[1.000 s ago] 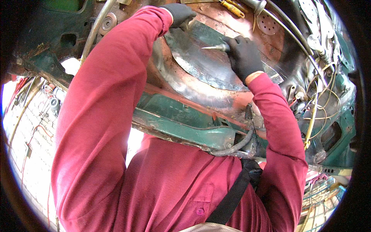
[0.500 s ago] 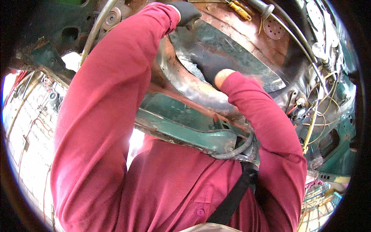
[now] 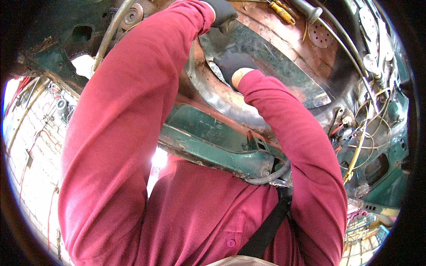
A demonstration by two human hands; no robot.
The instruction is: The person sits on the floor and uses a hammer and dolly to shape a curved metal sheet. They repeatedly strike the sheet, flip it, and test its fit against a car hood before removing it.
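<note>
A rusty green car body (image 3: 213, 133) fills the upper frame, its curved well holding a dark metal sheet (image 3: 270, 62). The gloved left hand (image 3: 222, 11), at top centre, grips the sheet's upper edge. The gloved right hand (image 3: 233, 64) presses flat against the sheet, having slid leftward from its edge since a second ago.

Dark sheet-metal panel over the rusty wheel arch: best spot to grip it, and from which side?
Probably the sheet-metal panel near its wide upper-left end, where the left hand and right hand already meet it. Come from below: the far end tapers to a thin, sharp-looking point.
</note>
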